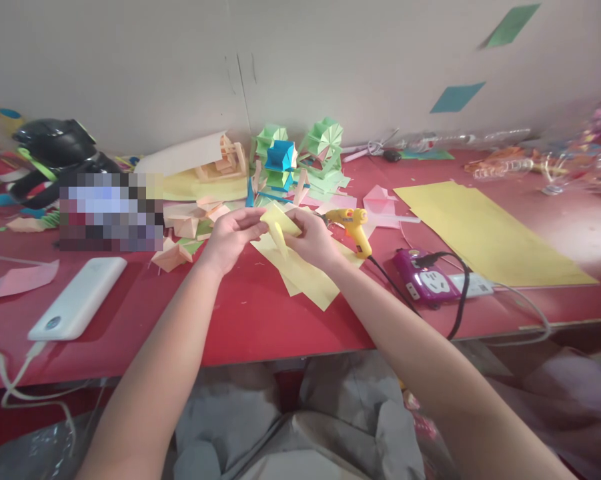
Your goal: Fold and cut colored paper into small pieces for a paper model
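Both hands meet over the middle of the red table point(260, 320). My left hand point(229, 238) and my right hand point(311, 240) pinch a small folded yellow paper piece point(279, 223) between them, held just above the table. Under the hands lie several loose yellow paper sheets point(305, 277). A yellow glue gun point(354, 227) rests just right of my right hand, its cord running to a purple power strip point(425, 277).
Folded green, blue and peach paper models point(280, 163) are piled at the back by the wall. A large yellow sheet point(485, 230) lies at right. A white power bank point(77, 297) sits at left, a black helmet point(55, 143) far left. Clear plastic bottles point(545, 163) lie back right.
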Available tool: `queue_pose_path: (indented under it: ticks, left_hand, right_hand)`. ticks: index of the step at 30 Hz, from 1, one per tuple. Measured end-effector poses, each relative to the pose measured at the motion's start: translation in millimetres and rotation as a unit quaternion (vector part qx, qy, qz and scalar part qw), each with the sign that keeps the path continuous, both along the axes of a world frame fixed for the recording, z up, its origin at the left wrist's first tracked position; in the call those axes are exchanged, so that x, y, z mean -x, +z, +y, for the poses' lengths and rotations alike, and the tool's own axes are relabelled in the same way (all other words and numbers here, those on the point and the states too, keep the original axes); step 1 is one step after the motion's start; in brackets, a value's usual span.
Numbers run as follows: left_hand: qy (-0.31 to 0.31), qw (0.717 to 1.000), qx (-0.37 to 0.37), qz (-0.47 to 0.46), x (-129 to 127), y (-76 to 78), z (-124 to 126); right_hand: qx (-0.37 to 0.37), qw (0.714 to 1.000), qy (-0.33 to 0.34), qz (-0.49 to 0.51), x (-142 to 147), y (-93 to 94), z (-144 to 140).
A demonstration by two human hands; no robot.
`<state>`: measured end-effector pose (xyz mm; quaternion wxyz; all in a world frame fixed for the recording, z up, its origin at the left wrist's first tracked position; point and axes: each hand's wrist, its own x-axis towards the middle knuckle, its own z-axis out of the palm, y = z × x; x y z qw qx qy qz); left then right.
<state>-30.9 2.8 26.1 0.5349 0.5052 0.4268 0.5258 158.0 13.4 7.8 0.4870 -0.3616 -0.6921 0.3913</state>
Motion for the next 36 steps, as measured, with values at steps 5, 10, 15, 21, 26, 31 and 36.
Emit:
queue_pose_path:
  ticks: [5, 10, 15, 21, 26, 31, 36]
  left_hand:
    - [0.000, 1.000, -0.024, 0.020, -2.7, -4.8, 0.9]
    - [-0.017, 0.999, -0.003, -0.036, -0.8, 5.1, -2.0]
    - [0.013, 0.999, -0.007, 0.032, 3.7, 2.5, -0.2]
    - [0.040, 0.993, -0.011, 0.111, 0.9, -0.9, -1.1]
    - [-0.055, 0.990, -0.021, 0.130, -1.3, 2.2, -5.5]
    - [0.012, 0.981, -0.066, 0.181, -0.1, 1.4, -4.1]
    - [-0.002, 0.979, -0.071, 0.193, -0.4, 5.9, -5.3]
  right_hand:
    - [0.050, 0.994, 0.086, 0.051, 4.9, -0.5, -4.1]
    - [0.050, 0.997, 0.051, -0.002, -0.4, 4.9, -4.6]
    - [0.074, 0.995, 0.023, -0.056, -5.2, 11.4, -6.2]
    - [0.014, 0.998, -0.005, -0.069, -3.9, 8.8, -2.3]
    - [-0.013, 0.994, 0.030, -0.109, -4.7, 7.5, -2.4]
    - [0.013, 0.994, 0.041, -0.099, -2.8, 4.2, -4.6]
    - [-0.019, 0.996, 0.033, -0.076, -4.5, 4.7, -2.4]
